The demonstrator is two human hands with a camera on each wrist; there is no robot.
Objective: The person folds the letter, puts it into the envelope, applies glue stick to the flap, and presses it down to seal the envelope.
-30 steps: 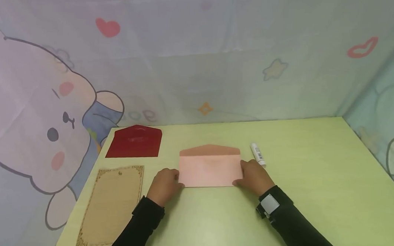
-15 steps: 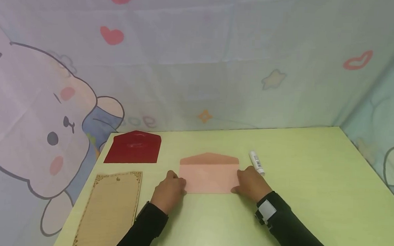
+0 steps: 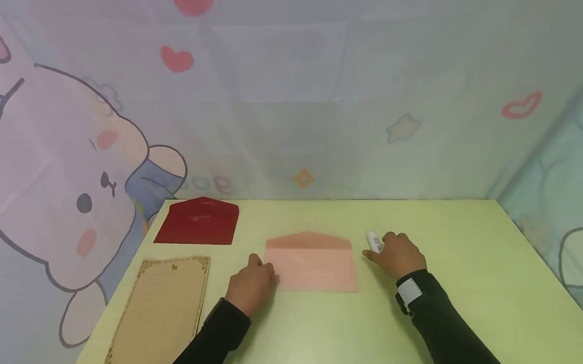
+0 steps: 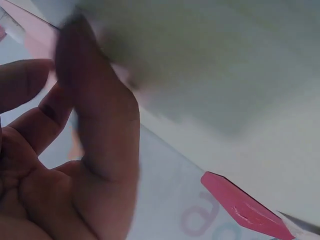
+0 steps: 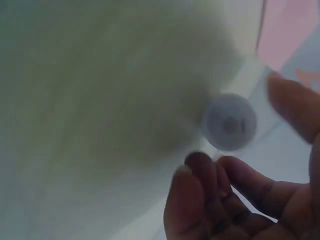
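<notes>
Counter (image 3: 466, 240): is carrying all. Pink envelope (image 3: 311, 268): is lying flat. Left hand (image 3: 251, 284): is touching its left edge; whether pinching, cannot tell. Right hand (image 3: 399, 256), nearer: is standing open around the next item. White tube (image 3: 374, 242): is lying right of the envelope, long axis slanting away leftward.

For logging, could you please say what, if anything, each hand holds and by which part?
Right hand: nothing, thumb clear of the white cylindrical tube. Left hand: at the left edge of the pink paper envelope; grip unclear.

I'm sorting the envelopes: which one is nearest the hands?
The pink envelope, between the left hand and right hand; the red envelope lies farther left.
</notes>
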